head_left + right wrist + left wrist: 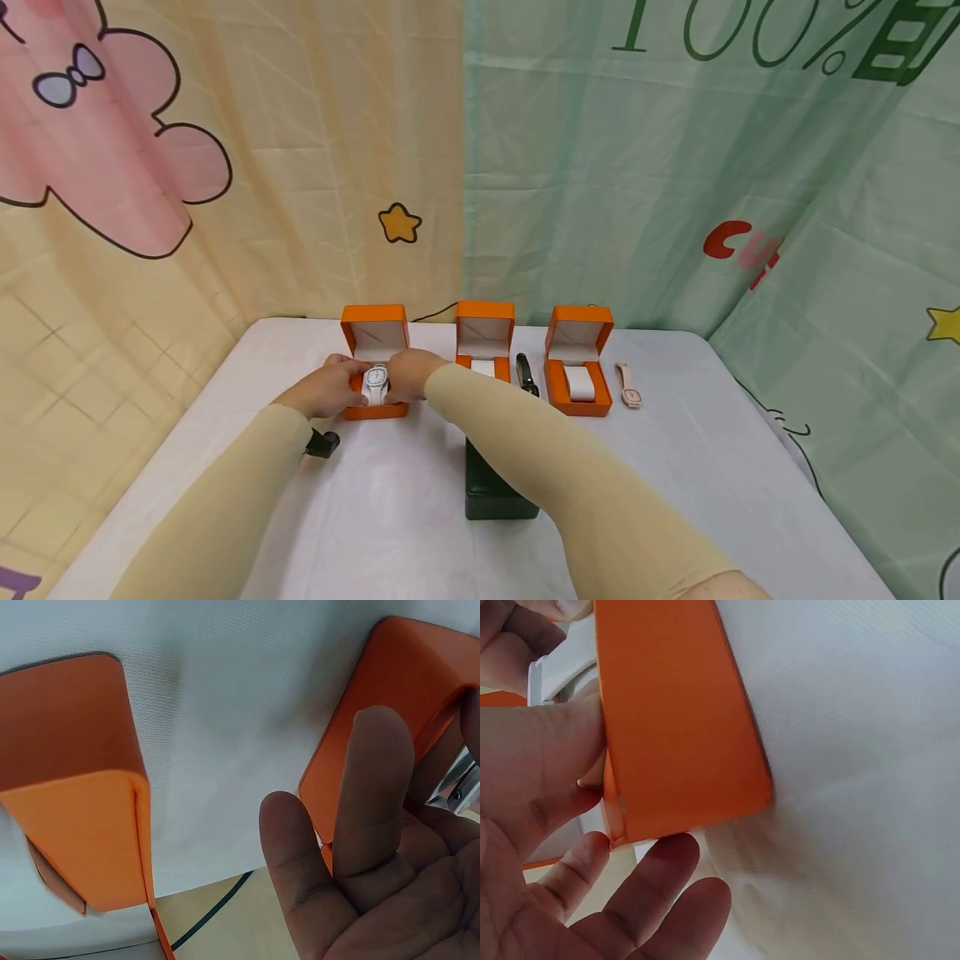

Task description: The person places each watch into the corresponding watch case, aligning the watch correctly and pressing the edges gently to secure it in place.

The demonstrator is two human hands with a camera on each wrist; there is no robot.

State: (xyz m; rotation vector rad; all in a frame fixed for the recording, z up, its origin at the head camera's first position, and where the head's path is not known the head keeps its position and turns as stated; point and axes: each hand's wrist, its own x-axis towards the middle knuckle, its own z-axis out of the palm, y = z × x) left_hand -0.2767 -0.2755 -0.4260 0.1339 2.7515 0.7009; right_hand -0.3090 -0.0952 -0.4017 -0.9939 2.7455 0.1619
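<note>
A white watch (375, 384) is being seated in the orange box (375, 408) at ten o'clock on the counter (675, 467), pinched by both hands (326, 387) (408, 375), and is best pressed down evenly.

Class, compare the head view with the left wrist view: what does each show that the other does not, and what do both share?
Only the head view shows the white watch in the left orange box between both hands, the middle box, the right box, the black watch, the pink watch and a dark green box near the front of the table.

Only the left wrist view shows, close up, the left hand with its thumb against the box's orange side wall.

Both show that box, the left hand and the white tablecloth.
</note>
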